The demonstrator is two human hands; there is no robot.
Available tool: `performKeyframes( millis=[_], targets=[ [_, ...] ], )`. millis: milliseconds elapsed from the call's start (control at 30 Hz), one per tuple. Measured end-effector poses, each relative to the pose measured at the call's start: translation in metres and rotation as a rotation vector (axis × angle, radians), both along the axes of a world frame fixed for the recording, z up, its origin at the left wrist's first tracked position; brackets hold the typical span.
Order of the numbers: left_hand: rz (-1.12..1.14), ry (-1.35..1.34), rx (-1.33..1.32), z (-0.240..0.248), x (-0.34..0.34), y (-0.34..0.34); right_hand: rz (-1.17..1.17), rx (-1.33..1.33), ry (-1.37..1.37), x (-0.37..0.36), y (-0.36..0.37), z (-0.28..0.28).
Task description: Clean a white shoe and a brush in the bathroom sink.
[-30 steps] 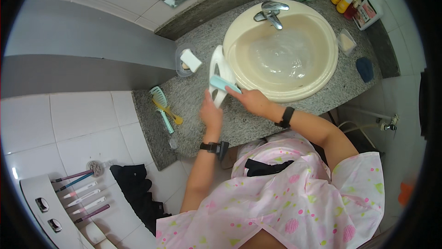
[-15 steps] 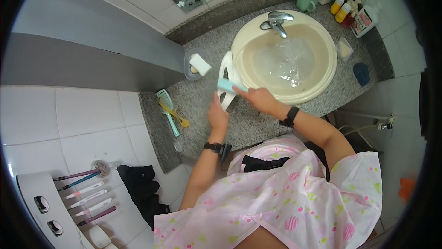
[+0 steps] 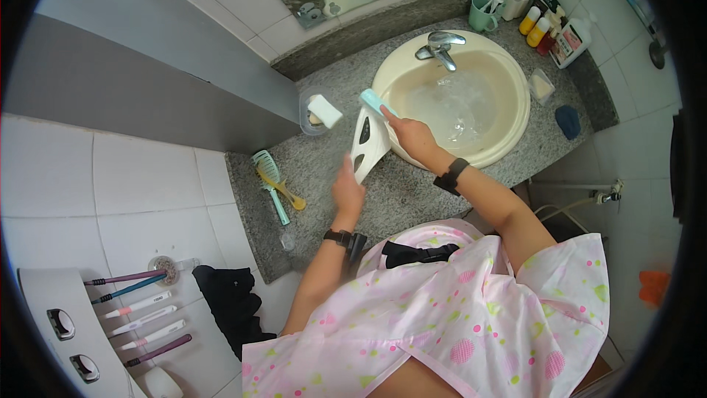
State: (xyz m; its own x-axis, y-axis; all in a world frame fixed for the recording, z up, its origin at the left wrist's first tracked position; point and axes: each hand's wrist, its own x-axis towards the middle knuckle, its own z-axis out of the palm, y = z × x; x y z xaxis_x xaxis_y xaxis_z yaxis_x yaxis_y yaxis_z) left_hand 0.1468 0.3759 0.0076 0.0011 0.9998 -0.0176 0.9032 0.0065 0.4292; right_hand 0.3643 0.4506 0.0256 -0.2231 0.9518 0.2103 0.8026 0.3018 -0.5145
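Note:
My left hand (image 3: 349,190) is closed round the lower end of a curved white plastic piece (image 3: 378,140) with two dark oval openings. The piece is held tilted over the counter, close against the sink's left rim. My right hand (image 3: 414,138) grips a light blue oblong piece (image 3: 375,102) and holds it at the white piece's upper end. What kind of thing the light blue piece is cannot be made out, since its underside is hidden. Beside my right hand is the cream oval sink (image 3: 523,114), with cloudy water in its bowl and a chrome faucet (image 3: 442,48) behind.
On the grey granite counter (image 3: 317,170), a green hairbrush (image 3: 269,170) lies with a yellow comb-like thing (image 3: 293,199). White soap (image 3: 325,111) rests on a clear dish. A green mug (image 3: 482,15) and several bottles (image 3: 536,32) stand at the back right; a dark blue pad (image 3: 568,122) lies nearby.
My right hand has moved the light blue piece up along the white piece, from its middle to its far end. My left hand keeps its hold. The view has shifted slightly.

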Motion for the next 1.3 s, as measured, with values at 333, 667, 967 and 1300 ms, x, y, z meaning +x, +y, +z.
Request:
performKeyframes(
  millis=[333, 667, 967, 1300],
  targets=[
    [0.079, -0.122, 0.018, -0.023, -0.023, -0.010, 0.285, -0.111, -0.265, -0.011, -0.039, 0.006],
    [0.034, -0.170, 0.033, -0.025, -0.029, -0.007, 0.445, -0.140, -0.218, -0.019, -0.068, 0.003],
    [0.063, -0.256, 0.034, -0.036, -0.039, -0.007, 0.364, -0.221, -0.182, -0.047, -0.099, -0.007],
    [0.044, -0.234, 0.039, -0.031, -0.043, -0.007, 0.321, -0.116, -0.131, -0.046, -0.097, -0.015]
  ],
)
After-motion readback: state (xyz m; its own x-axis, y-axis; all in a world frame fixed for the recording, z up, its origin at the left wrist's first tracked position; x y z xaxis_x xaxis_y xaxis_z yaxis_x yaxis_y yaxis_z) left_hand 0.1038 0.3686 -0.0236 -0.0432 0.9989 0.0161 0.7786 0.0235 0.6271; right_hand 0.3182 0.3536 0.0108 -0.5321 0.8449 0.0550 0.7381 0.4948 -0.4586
